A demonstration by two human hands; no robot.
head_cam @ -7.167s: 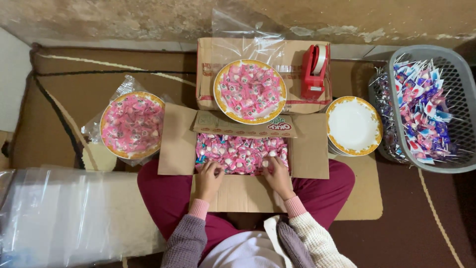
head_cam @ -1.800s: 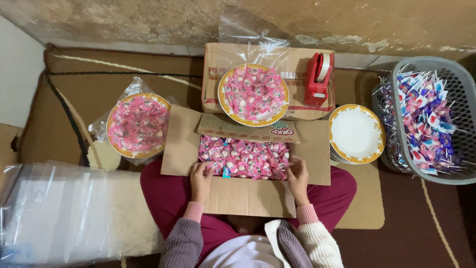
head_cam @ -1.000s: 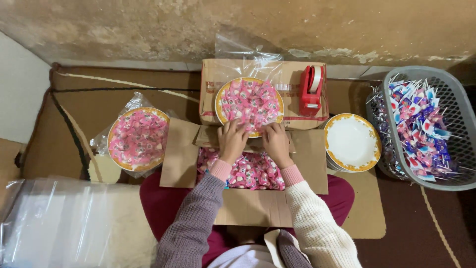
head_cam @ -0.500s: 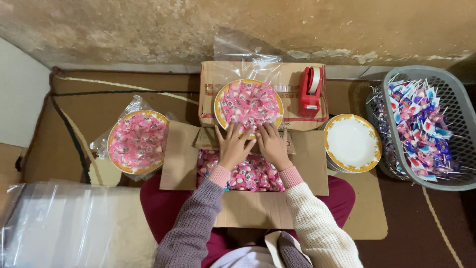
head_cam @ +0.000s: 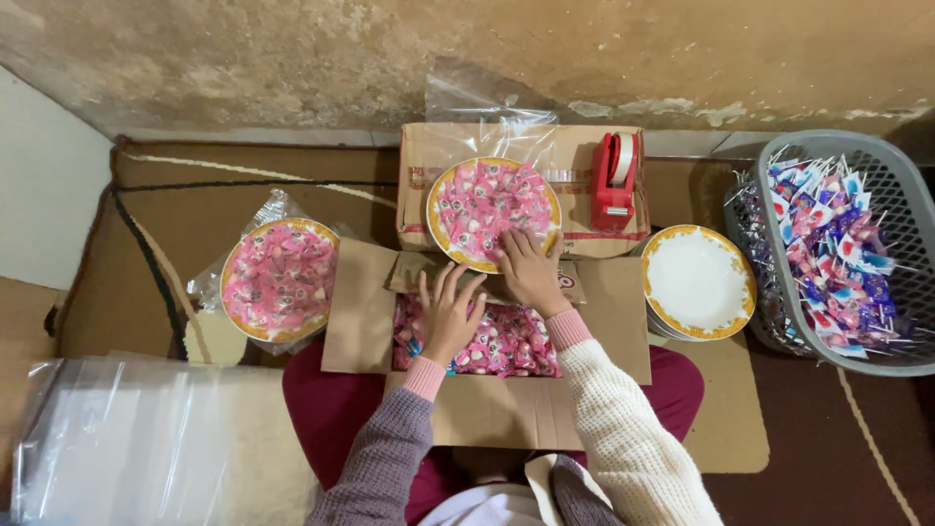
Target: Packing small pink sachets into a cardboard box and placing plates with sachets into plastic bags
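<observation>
Candy plate [head_cam: 492,209] sits on the sealed carton [head_cam: 521,156]; your right hand [head_cam: 529,273] lies flat on its near rim, left hand [head_cam: 450,312] spread open above the open box [head_cam: 487,409].

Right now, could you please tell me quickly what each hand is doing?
Left hand: open, fingers spread, holding nothing, above the open cardboard box of pink wrapped sweets.
Right hand: open, resting on the yellow-rimmed round plate of pink sweets.

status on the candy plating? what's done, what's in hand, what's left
Done: one plate of pink candy sits filled in a clear bag. In hand: the right hand rests on a second filled plate on the closed carton, the left hand over the open box of candy. Left: a stack of empty plates and plenty of candy in the box.
</observation>
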